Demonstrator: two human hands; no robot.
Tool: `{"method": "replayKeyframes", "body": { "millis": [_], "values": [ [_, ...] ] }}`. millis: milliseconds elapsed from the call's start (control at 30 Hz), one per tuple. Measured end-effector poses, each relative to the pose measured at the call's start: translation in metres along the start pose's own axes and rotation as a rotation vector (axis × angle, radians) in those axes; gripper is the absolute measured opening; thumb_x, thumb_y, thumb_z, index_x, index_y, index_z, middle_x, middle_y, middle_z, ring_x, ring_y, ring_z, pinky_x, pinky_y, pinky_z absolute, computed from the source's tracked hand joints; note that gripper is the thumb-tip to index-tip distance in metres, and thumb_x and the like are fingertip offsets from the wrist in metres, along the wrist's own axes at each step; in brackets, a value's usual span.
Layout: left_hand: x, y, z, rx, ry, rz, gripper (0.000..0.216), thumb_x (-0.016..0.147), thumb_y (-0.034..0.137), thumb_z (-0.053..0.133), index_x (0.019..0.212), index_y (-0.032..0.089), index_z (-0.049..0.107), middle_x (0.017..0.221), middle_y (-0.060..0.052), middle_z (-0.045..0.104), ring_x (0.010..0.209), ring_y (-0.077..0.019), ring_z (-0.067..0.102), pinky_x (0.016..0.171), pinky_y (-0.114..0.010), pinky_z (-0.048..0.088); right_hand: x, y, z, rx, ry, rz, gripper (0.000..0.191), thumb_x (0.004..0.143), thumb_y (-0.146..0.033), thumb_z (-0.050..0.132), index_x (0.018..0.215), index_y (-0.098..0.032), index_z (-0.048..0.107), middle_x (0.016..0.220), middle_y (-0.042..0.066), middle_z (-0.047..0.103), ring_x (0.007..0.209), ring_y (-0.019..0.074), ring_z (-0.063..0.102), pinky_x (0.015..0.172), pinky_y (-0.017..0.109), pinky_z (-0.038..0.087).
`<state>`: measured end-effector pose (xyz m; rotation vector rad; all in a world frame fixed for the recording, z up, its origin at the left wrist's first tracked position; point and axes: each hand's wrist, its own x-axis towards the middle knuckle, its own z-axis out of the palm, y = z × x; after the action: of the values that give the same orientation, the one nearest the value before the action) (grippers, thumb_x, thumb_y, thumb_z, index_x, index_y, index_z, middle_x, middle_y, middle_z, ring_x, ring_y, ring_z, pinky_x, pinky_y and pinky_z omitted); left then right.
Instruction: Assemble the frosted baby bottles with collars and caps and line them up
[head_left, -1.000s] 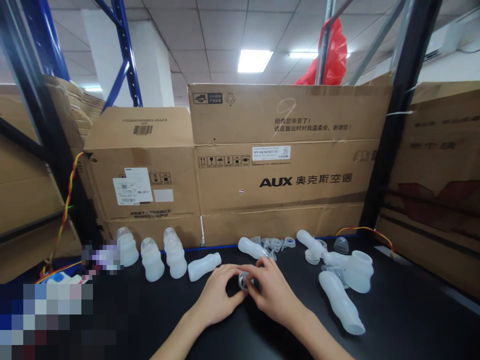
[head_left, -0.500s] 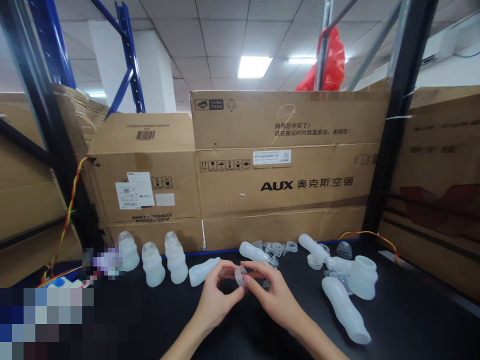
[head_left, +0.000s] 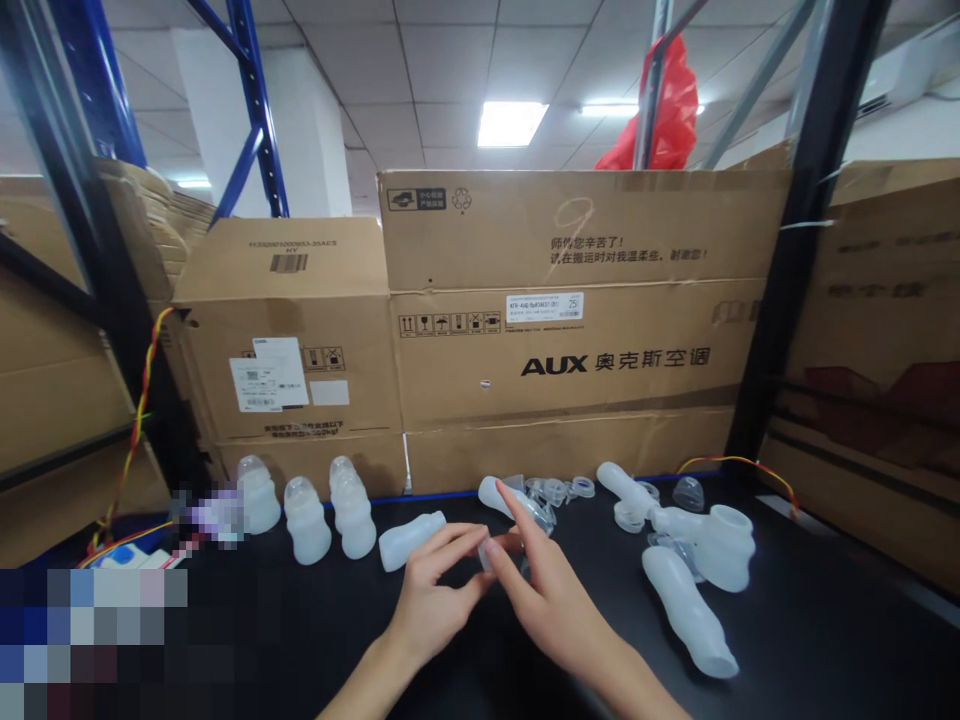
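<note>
A small translucent screw ring (head_left: 486,556), like a baby bottle's collar, is held in front of me over the black table. My left hand (head_left: 442,590) pinches it from the left between thumb and fingers. My right hand (head_left: 551,580) has its thumb against the ring and its index finger raised. Its other fingers curl behind the ring and are partly hidden. Just beyond my left hand lies a frosted bottle body (head_left: 410,540) on its side. Another frosted bottle (head_left: 495,494) and several clear rings (head_left: 553,491) lie behind my right hand.
Capped bottles (head_left: 307,520) stand at the back left. On the right lie a curved bottle (head_left: 686,610), a wide bottle piece (head_left: 727,545) and a clear dome cap (head_left: 688,492). Cardboard boxes (head_left: 585,400) wall off the back; a black post (head_left: 802,230) rises at right.
My right index finger has lifted off the ring and now points up. The ring is turned and more covered by my fingers. The view has shifted slightly.
</note>
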<state>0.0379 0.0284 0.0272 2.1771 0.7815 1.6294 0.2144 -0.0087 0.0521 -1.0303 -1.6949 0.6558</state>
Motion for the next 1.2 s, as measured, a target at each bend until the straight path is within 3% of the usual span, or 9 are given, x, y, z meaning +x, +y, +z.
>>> {"method": "replayKeyframes", "body": {
  "millis": [167,333,500,667,800,900,967,1067,1200],
  "values": [
    [0.002,0.000,-0.003,0.024,0.015,-0.021,0.031,0.080,0.020,0.082,0.109,0.029,0.081,0.100,-0.006,0.080,0.086,-0.0222,0.076,0.079,-0.035,0.065,0.002,0.001,0.004,0.231,-0.039,0.153,0.077,0.101,-0.059,0.048,0.165,-0.027,0.018,0.089,0.004,0.073,0.088,0.0260,0.069,0.091,0.043,0.052],
    [0.001,-0.005,-0.010,-0.049,-0.032,-0.162,0.037,0.070,0.026,0.091,0.106,0.029,0.083,0.084,-0.003,0.077,0.075,-0.0202,0.073,0.073,-0.034,0.063,0.003,0.009,0.002,0.486,-0.168,0.238,0.077,0.100,-0.065,0.046,0.164,-0.030,0.020,0.098,0.006,0.076,0.115,0.0282,0.066,0.110,0.050,0.039],
    [0.001,-0.005,-0.013,-0.151,-0.141,-0.230,0.038,0.066,0.029,0.094,0.102,0.026,0.084,0.074,-0.001,0.069,0.069,-0.0165,0.065,0.065,-0.028,0.058,0.000,0.006,0.000,0.522,-0.195,0.212,0.076,0.096,-0.064,0.057,0.161,-0.035,0.029,0.101,0.004,0.076,0.109,0.0266,0.068,0.109,0.048,0.041],
    [-0.004,-0.010,-0.006,-0.153,-0.173,-0.284,0.037,0.068,0.028,0.092,0.104,0.025,0.083,0.078,-0.001,0.067,0.071,-0.0160,0.065,0.066,-0.028,0.057,0.003,0.011,0.005,0.593,-0.240,0.278,0.081,0.088,-0.057,0.070,0.158,-0.030,0.037,0.096,0.003,0.077,0.106,0.0259,0.070,0.108,0.046,0.043],
    [-0.002,-0.010,-0.007,0.027,-0.217,-0.226,0.045,0.077,0.028,0.086,0.121,0.027,0.075,0.091,-0.002,0.073,0.078,-0.0181,0.067,0.074,-0.032,0.059,0.009,0.018,0.017,0.679,-0.098,0.313,0.076,0.078,-0.048,0.082,0.144,-0.023,0.054,0.086,0.002,0.077,0.098,0.0251,0.073,0.101,0.043,0.048],
    [0.004,-0.013,-0.020,0.282,-0.222,-0.094,0.068,0.075,0.030,0.088,0.138,0.030,0.063,0.117,-0.006,0.075,0.103,-0.0260,0.068,0.095,-0.044,0.057,0.012,0.016,0.017,0.676,-0.017,0.307,0.068,0.075,-0.049,0.084,0.132,-0.020,0.062,0.088,0.005,0.079,0.099,0.0274,0.073,0.099,0.043,0.049],
    [0.007,-0.021,-0.031,0.483,-0.189,-0.040,0.062,0.079,0.033,0.084,0.137,0.029,0.062,0.129,-0.007,0.072,0.118,-0.0306,0.064,0.105,-0.050,0.050,0.014,0.013,0.011,0.640,0.008,0.308,0.066,0.075,-0.052,0.084,0.129,-0.020,0.064,0.090,0.007,0.080,0.100,0.0287,0.073,0.093,0.042,0.051],
    [0.007,-0.037,-0.042,0.679,-0.132,-0.084,0.039,0.090,0.031,0.068,0.129,0.026,0.065,0.125,-0.009,0.072,0.116,-0.0304,0.065,0.103,-0.049,0.051,0.016,0.012,0.002,0.583,0.023,0.326,0.063,0.078,-0.051,0.081,0.130,-0.021,0.065,0.097,0.009,0.080,0.097,0.0272,0.071,0.077,0.035,0.050],
    [0.002,-0.051,-0.046,0.751,-0.136,-0.147,0.042,0.084,0.022,0.067,0.126,0.019,0.067,0.120,-0.013,0.073,0.112,-0.0347,0.065,0.099,-0.053,0.050,0.016,0.015,-0.001,0.606,0.009,0.311,0.058,0.080,-0.045,0.078,0.132,-0.022,0.065,0.104,0.009,0.080,0.096,0.0245,0.069,0.070,0.031,0.045]
  ]
}}
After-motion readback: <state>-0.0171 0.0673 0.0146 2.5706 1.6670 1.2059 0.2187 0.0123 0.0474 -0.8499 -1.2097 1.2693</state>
